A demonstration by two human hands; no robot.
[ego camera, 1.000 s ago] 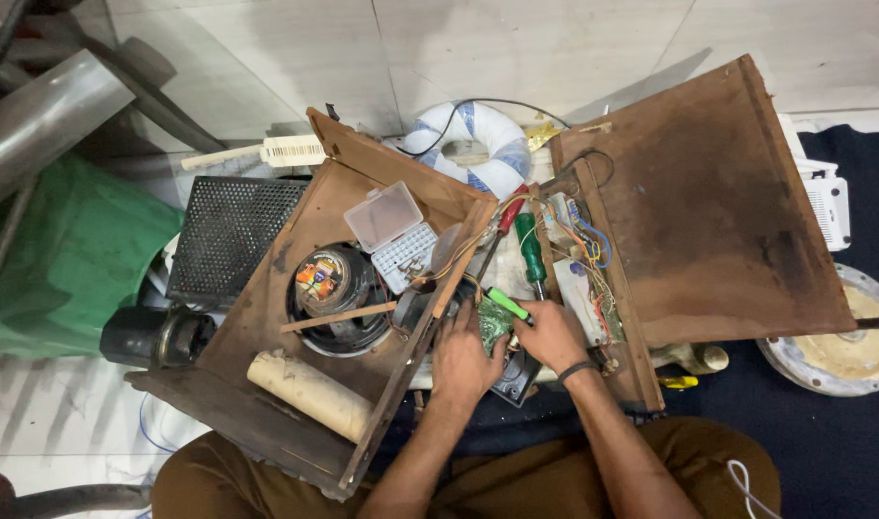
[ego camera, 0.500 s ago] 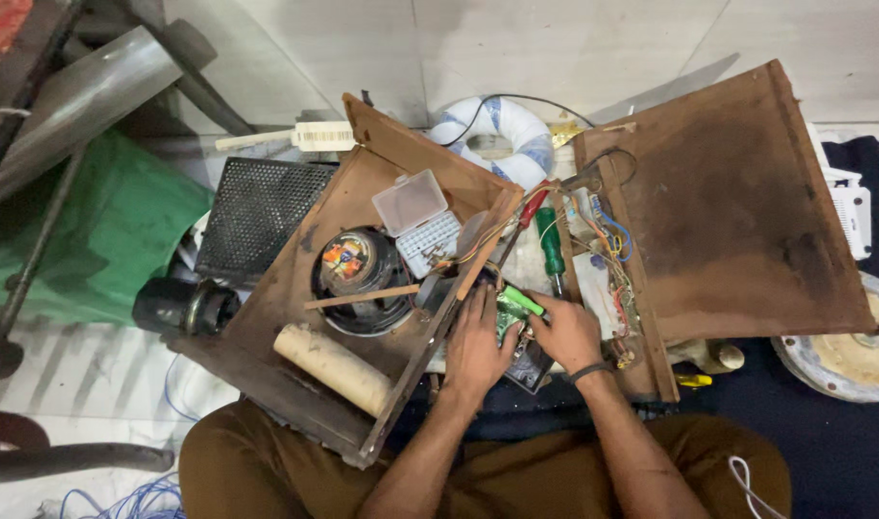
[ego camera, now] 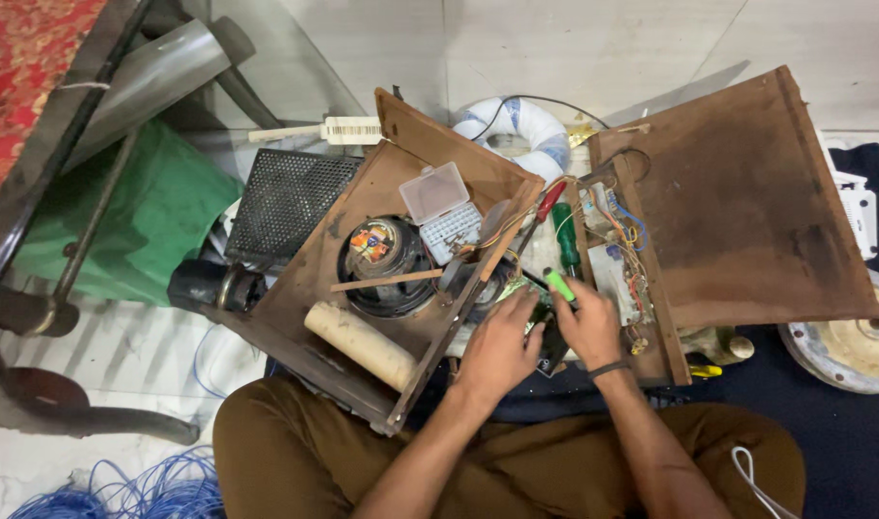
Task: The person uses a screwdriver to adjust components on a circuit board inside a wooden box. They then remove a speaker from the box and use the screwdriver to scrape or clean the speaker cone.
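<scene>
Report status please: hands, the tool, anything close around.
Right hand shut on green-handled tool. Left hand resting beside it, over small circuit board; grip unclear. Wooden speaker box at left, loose wires at right, crowding.

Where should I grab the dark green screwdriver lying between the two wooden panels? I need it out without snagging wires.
Take the dark green screwdriver by its thick handle, coming from above on the speaker box side; loose wires crowd the other side.

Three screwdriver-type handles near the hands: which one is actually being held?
The light green handle, gripped by the right hand. The dark green and red ones lie untouched farther up, between the wooden panels.
</scene>
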